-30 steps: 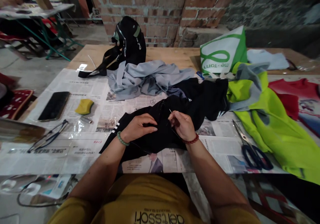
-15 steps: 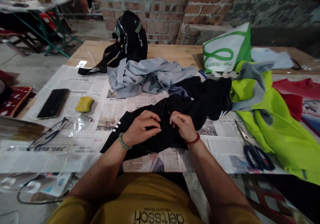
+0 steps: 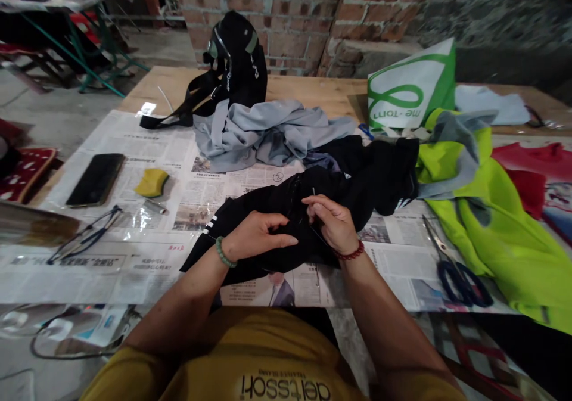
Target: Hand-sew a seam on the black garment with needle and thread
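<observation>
A black garment (image 3: 277, 255) with white stripes lies crumpled in front of me. Over its left part rests my left hand (image 3: 257, 234), thumb stretched out and apart from the bent fingers, with nothing visible between them. My right hand (image 3: 333, 219) is closed in a pinch around a thin sewing needle (image 3: 313, 191), which points upward above the cloth. A fine thread seems to run below that hand; its far end is lost against the black fabric. Past the garment is a bunched grey cloth (image 3: 268, 133).
Scissors (image 3: 451, 264) lie to the right beside a neon yellow garment (image 3: 500, 210). On the left are a phone (image 3: 96, 179), a yellow sponge (image 3: 152, 182) and eyeglasses (image 3: 89, 234). A black bag (image 3: 245, 61) and a white-green bag (image 3: 411, 88) stand at the back on the newspaper-covered table (image 3: 129, 139).
My right hand has shifted slightly right, and the needle now stands more upright. My left thumb and fingers have spread further apart and the hand sits a little lower.
</observation>
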Demonstrator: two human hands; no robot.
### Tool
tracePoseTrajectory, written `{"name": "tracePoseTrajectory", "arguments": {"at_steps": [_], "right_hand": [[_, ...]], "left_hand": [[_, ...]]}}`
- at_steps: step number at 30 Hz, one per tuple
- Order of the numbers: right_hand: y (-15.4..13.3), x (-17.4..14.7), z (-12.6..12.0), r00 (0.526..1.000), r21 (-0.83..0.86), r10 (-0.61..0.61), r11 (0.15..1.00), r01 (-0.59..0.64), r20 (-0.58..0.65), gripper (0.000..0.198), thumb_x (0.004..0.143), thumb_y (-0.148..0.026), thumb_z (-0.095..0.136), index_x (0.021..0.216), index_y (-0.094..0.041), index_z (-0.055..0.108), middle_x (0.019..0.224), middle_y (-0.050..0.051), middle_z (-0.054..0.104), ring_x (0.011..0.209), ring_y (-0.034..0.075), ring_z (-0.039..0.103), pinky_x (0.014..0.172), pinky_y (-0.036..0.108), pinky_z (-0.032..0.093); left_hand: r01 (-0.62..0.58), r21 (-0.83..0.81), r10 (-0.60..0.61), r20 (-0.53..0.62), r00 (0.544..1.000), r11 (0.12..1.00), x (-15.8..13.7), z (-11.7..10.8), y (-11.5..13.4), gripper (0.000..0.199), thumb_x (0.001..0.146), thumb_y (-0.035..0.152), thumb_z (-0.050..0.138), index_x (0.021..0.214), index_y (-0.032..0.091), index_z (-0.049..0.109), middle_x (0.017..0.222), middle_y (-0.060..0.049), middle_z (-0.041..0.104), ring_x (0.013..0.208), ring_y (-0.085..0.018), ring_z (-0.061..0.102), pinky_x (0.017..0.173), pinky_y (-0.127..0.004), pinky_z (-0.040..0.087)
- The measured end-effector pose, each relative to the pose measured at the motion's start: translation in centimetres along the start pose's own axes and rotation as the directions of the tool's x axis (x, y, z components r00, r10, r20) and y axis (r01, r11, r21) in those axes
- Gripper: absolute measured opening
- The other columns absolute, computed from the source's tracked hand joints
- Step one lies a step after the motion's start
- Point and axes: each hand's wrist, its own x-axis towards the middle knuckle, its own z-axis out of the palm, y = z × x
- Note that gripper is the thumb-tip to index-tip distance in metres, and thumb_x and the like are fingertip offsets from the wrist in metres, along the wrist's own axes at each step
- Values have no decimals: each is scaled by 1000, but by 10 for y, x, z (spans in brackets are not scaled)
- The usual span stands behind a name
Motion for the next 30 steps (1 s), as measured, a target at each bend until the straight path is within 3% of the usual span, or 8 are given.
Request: {"name": "tracePoseTrajectory", "arguments": {"at_steps": [3,6,11,15,21,30], "right_hand": [[-12,-6,0,997,41,-1,999,4,-76,27,85,-34,56,111,-25,61,66,-2,53,58,11,52,58,26,45],[-26,-22,1,987,50,-34,998,43,-157,45,86,-30,57,128,-30,43,61,-6,52,53,10,52,59,26,47],[-31,-59,9,984,-75,92,992,-104,-151,10,87,-28,55,95,-22,57,68,-2,61,54,9,55,54,23,47],[-31,-71,15,979,-243,128,956,-165,-161,13,89,-31,52,94,-20,58,60,-4,55,46,7,49,45,19,40],[-37,-65,23,997,-577,10,815,-50,-72,14,91,-29,48,95,-21,57,58,-4,53,51,8,50,51,20,40],[-41,-63,36,999,-678,-34,734,28,5,12,91,-25,45,92,-20,56,71,0,61,60,10,56,57,21,41]], "left_hand": [[46,-93,-47,-6,999,995,1,-2,-2,19,74,31,67,81,14,70,64,3,62,56,-7,52,52,-17,40],[47,-164,-65,-105,992,985,2,-2,-4,18,72,28,68,83,15,72,75,0,69,65,-10,59,61,-19,47],[-31,-146,6,-173,985,989,3,-1,-6,13,71,24,68,81,16,72,80,-1,71,69,-11,62,63,-20,49],[-88,-150,57,-198,978,985,3,2,-9,13,71,20,67,82,16,72,80,-2,71,68,-11,63,60,-20,50],[-115,-111,87,-228,970,987,2,4,-5,14,73,19,66,86,16,72,83,-3,70,71,-11,63,61,-20,50],[-208,-45,187,-287,940,977,1,6,-3,8,73,15,67,79,16,72,73,-1,67,64,-8,59,59,-19,47]]}}
